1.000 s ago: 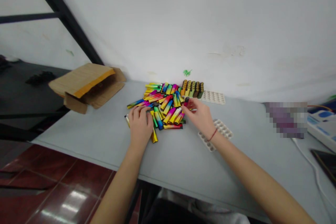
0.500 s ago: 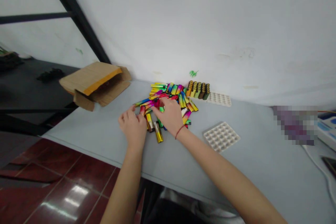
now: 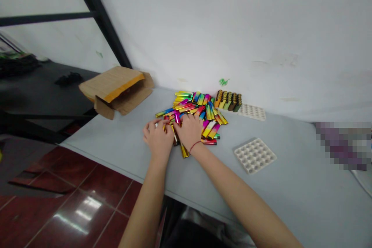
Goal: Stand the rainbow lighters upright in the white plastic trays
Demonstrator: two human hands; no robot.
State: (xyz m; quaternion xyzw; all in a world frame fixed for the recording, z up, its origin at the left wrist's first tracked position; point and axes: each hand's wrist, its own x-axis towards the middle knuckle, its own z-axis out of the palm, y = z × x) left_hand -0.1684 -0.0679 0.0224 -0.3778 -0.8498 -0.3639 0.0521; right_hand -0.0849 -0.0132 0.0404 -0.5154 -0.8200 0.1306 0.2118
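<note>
A loose pile of shiny rainbow-coloured lighters lies on the grey table. My left hand is at the pile's near left side, its fingers curled round a lighter of which only a small pale part shows. Close beside it, my right hand, with a red string at the wrist, reaches over the middle of the pile. Its bent fingers and thumb close on a magenta lighter that is partly hidden. A gold lighter sticks out towards me below the hands.
Behind the pile, several lighters stand upright in a block. Next to it lies a white tray with round hollows; a similar tray is nearer, at right. An open cardboard box lies at the back left. A wall borders the table.
The view has swung left, so everything sits further right. My right hand has come nearer to me and closer to my left hand, uncovering lighters on the pile's right side.
</note>
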